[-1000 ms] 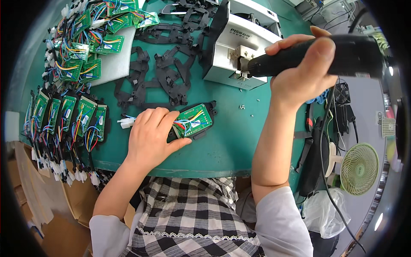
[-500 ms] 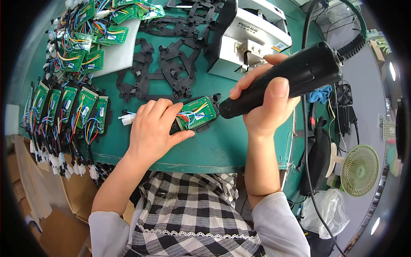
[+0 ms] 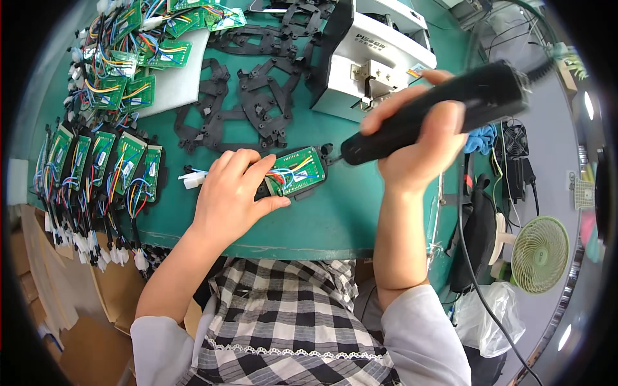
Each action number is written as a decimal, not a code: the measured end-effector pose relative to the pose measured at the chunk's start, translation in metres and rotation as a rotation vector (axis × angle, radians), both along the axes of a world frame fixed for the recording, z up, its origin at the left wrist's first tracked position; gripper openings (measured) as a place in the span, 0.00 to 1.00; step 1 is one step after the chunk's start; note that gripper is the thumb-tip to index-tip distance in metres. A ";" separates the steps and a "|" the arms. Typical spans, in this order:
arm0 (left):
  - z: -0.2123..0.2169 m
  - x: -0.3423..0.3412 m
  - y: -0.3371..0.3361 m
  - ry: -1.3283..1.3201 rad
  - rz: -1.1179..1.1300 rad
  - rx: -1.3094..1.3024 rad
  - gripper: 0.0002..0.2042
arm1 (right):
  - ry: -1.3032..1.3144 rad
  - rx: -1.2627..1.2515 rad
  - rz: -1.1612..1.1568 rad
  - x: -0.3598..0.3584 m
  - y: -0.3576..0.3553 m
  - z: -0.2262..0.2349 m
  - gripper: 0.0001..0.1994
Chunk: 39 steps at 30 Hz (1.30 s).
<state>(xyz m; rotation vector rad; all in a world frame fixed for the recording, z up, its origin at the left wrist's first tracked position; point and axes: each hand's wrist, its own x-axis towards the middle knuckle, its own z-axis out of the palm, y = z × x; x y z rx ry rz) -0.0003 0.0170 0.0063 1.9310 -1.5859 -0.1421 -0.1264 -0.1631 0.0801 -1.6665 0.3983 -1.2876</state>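
On the green mat, my left hand point(image 3: 235, 193) is closed over the left end of a green circuit board point(image 3: 301, 168) seated in a black plastic bracket point(image 3: 326, 154). Coloured wires cross the board, and a white connector point(image 3: 192, 179) sticks out on the other side of my hand. My right hand point(image 3: 418, 138) is wrapped round a black electric screwdriver point(image 3: 444, 109), held nearly level. Its thin bit points left, close to the bracket's right end; whether it touches cannot be made out. The screwdriver and right hand are blurred.
Finished-looking boards in brackets point(image 3: 125, 159) stand in a row at the left, wires hanging over the edge. Loose wired boards point(image 3: 168, 55) pile up behind on white foam point(image 3: 174, 87). Empty black brackets point(image 3: 267, 96) lie beside a white box-shaped machine point(image 3: 370, 61). The screwdriver's cable point(image 3: 473, 270) hangs at the right.
My right hand has moved right and slightly up with the screwdriver, away from the board, baring the bit and the bracket's right end. My left hand stays put.
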 end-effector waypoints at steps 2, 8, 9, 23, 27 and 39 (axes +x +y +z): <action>0.000 -0.002 -0.002 0.024 -0.005 -0.018 0.27 | -0.090 -0.089 -0.129 -0.001 -0.022 0.020 0.35; -0.001 -0.005 -0.003 0.043 -0.024 -0.045 0.23 | -0.181 -0.285 -0.291 0.014 -0.047 0.048 0.32; -0.001 -0.005 -0.003 0.035 -0.026 -0.048 0.23 | -0.169 -0.298 -0.272 0.017 -0.048 0.048 0.31; -0.002 -0.005 0.001 -0.006 -0.040 -0.085 0.21 | -0.003 0.036 0.091 0.047 0.033 0.015 0.31; -0.002 -0.005 0.001 -0.003 -0.047 -0.094 0.19 | -0.037 -0.034 0.167 0.055 0.031 -0.002 0.28; 0.004 -0.006 0.001 -0.046 -0.036 -0.103 0.19 | -0.073 -0.022 0.379 0.066 0.043 -0.009 0.30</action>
